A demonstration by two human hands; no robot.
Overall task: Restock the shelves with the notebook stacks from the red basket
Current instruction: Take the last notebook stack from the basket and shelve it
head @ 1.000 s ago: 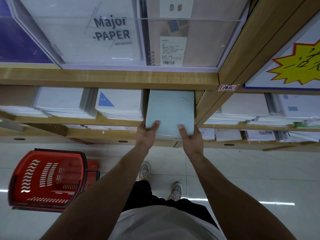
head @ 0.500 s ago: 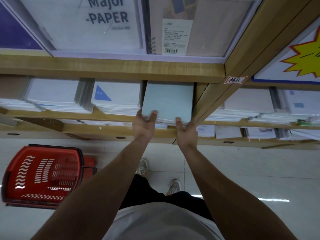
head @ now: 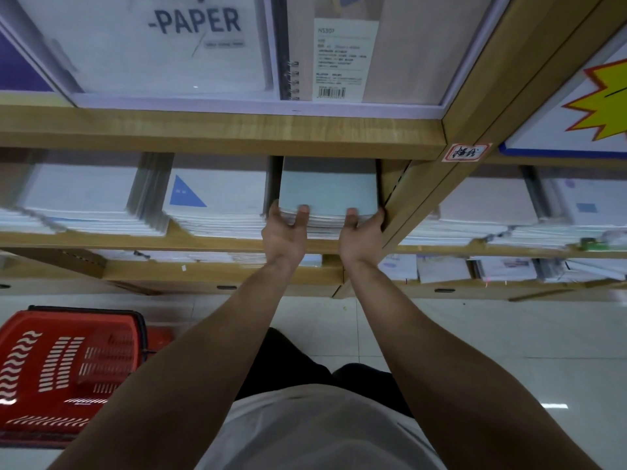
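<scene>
Wooden shelves [head: 220, 130] line a shop aisle over a pale tiled floor [head: 475, 334]. On the middle shelf, a pale blue-green notebook stack [head: 329, 188] lies flat in the slot between a white stack with a blue triangle [head: 220, 198] and the slanted wooden divider [head: 424, 184]. The left hand [head: 285, 234] grips the stack's front left corner, thumb on top and fingers round the side. The right hand [head: 361, 235] grips the front right corner the same way, its fingers against the divider. A red basket [head: 68, 368] stands on the floor at the lower left, well apart from the hands; what it holds cannot be made out.
</scene>
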